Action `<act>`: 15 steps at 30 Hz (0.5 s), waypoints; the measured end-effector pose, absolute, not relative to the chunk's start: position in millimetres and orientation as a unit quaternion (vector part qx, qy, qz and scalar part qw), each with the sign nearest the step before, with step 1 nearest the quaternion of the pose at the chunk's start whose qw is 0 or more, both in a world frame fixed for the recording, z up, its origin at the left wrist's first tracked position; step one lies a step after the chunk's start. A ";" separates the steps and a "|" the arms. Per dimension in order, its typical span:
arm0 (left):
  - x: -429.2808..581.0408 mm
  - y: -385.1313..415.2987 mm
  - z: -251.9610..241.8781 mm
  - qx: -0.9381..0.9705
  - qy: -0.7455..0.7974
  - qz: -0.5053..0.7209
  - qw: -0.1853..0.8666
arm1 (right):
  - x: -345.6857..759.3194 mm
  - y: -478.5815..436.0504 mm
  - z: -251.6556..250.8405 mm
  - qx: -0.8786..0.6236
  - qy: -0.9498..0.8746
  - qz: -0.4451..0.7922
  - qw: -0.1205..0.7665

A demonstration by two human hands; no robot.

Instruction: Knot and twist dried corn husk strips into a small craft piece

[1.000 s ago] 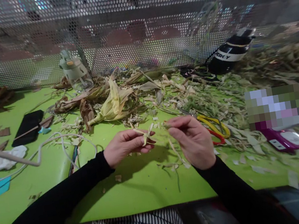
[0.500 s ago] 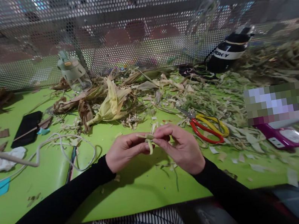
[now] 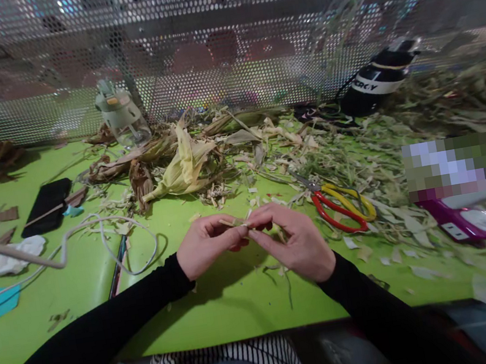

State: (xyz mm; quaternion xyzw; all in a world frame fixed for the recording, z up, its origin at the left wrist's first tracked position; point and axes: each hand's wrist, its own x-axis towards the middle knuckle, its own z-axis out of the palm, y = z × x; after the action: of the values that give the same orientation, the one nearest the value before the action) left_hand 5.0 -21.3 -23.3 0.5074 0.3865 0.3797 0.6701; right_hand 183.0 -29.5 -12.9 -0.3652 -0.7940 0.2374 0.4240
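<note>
Just above the green table, my left hand (image 3: 210, 244) and my right hand (image 3: 294, 240) meet, each pinching a small pale strip of corn husk (image 3: 237, 223) between thumb and fingers. Most of the strip is hidden by the fingertips. Behind the hands lies a bunch of yellowish corn husks (image 3: 182, 166) among dry brown leaves. Scissors (image 3: 343, 208) with one red and one yellow handle loop rest to the right of my right hand, blades pointing away among the scraps.
Husk scraps (image 3: 393, 188) cover the right and back. A clear bottle (image 3: 125, 121) and a black bottle (image 3: 375, 82) stand before the perforated metal screen (image 3: 217, 81). At left are a black phone (image 3: 45, 209) and a white cable (image 3: 63, 246); at right, a purple device (image 3: 466, 218).
The fingertips have drawn closer together over the strip. The curled green end that hung below them is no longer visible. The view has shifted slightly.
</note>
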 end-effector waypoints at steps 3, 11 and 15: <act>6.5 -20.7 -23.7 0.493 0.392 0.379 0.678 | 183.0 -28.5 -15.3 -0.380 -0.796 0.225 0.414; 6.2 -21.2 -29.0 0.553 0.385 0.374 0.638 | 182.4 -29.6 -13.5 -0.416 -0.767 0.302 0.383; 1.7 -20.3 -28.2 0.699 0.427 0.320 0.476 | 180.5 -30.8 -8.9 -0.435 -0.794 0.251 0.342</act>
State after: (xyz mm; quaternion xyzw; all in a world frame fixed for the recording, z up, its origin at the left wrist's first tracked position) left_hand 1.7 -20.3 -28.2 0.6992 0.4266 0.3201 0.4761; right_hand 180.5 -30.8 -8.9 -0.4350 -0.7943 0.2507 0.3421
